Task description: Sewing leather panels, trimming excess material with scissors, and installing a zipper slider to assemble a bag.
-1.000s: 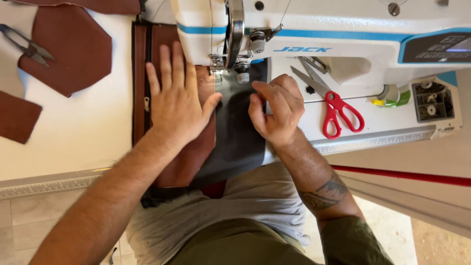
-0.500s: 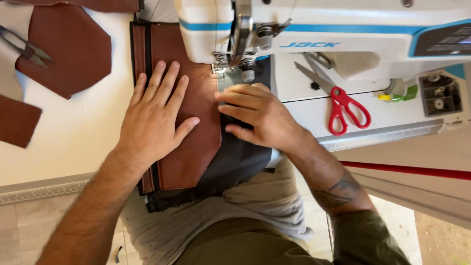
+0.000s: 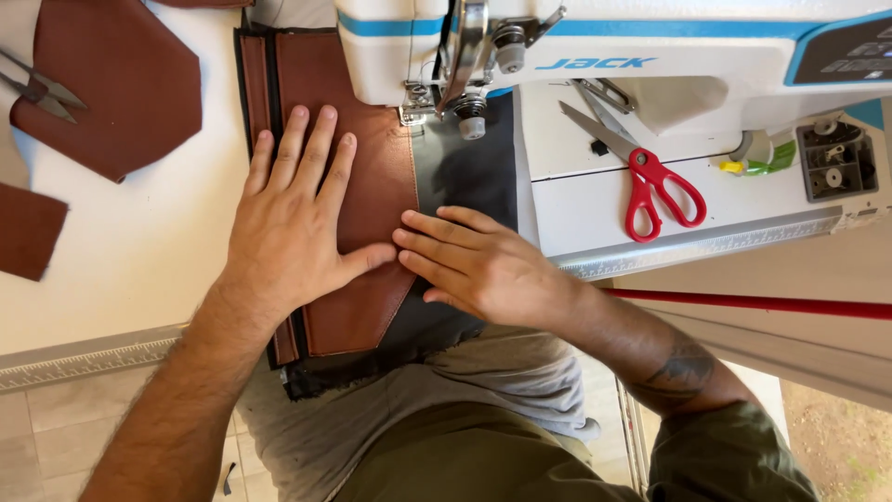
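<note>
- Brown leather panel (image 3: 367, 186) under my left hand (image 3: 288, 218), palm flat, fingers spread.
- My right hand (image 3: 483, 265) lies flat, fingertips (image 3: 409, 237) pressing the seam beside dark fabric (image 3: 465, 177); nothing gripped.

Sewing wkshop: industrial machine (image 3: 595, 56), leather pcs (image 3: 111, 88)

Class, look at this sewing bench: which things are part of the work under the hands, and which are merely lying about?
In use: brown leather panel, dark fabric, sewing machine, left hand, right hand.
Lying about: red scissors, thread snips, loose leather pieces.
</note>
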